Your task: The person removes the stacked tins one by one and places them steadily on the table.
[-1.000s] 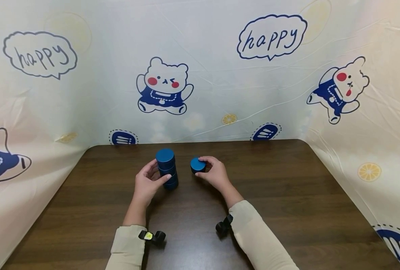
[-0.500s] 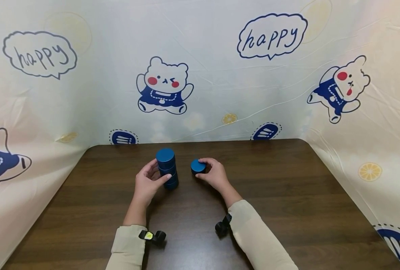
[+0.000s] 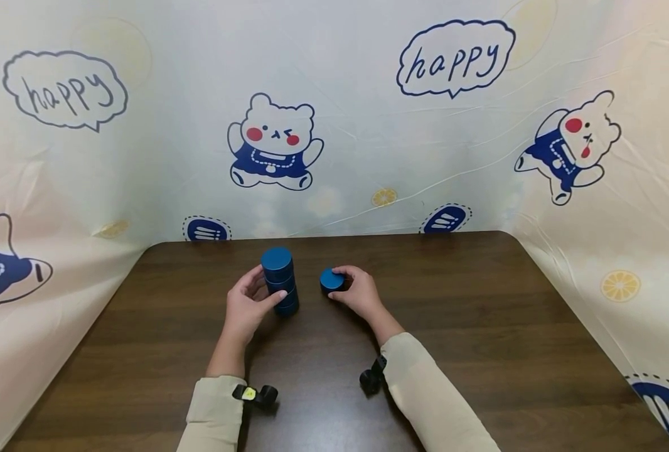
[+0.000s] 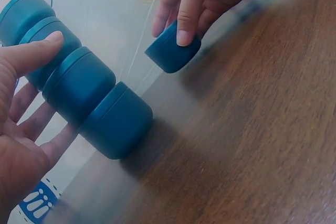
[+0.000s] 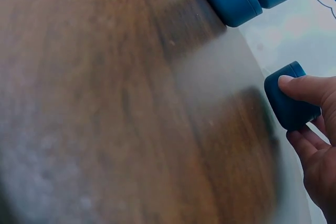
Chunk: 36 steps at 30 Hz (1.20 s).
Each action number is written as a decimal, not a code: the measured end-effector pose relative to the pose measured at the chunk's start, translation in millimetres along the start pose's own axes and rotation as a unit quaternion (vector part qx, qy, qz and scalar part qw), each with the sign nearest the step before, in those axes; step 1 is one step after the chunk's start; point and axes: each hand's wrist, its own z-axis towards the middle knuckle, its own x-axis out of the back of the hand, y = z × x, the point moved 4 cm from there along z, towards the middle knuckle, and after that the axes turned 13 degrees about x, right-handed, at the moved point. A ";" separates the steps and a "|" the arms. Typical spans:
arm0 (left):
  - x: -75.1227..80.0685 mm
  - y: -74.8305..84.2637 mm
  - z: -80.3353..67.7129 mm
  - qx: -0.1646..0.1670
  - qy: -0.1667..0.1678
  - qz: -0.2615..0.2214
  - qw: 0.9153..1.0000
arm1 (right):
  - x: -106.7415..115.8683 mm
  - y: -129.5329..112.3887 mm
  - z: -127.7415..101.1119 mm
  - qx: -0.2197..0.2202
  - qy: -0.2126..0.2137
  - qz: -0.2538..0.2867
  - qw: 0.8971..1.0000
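Observation:
Several round blue lidded jars (image 3: 278, 276) stand in one upright stack on the brown table, left of centre. My left hand (image 3: 246, 307) holds this stack from its left side, thumb across the front and fingers behind. In the left wrist view the thumb lies on the second jar (image 4: 50, 45) from the top, and the lowest jar (image 4: 118, 121) meets the table. To the right, my right hand (image 3: 361, 294) pinches a single blue jar (image 3: 332, 280) between thumb and fingers. This jar (image 5: 289, 95) is upright, close over the tabletop and apart from the stack.
The brown wooden table (image 3: 312, 389) has its far edge just behind the jars. A pale cloth (image 3: 357, 157) printed with bears and "happy" bubbles hangs behind and along both sides. Small black cameras (image 3: 263, 395) are strapped at both wrists.
My right hand and its jar have come very slightly lower and nearer to me. The left hand and the stack hold their place.

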 end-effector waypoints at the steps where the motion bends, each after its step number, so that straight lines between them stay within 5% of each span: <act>1: 0.1 -0.3 0.0 0.000 0.000 -0.001 1.000 | -0.4 0.6 -0.3 0.000 -0.001 0.002 1.000; 36: 0.7 -0.8 0.6 -0.004 -0.001 -0.004 1.000 | 15.6 2.7 -5.2 -0.006 0.054 0.104 0.993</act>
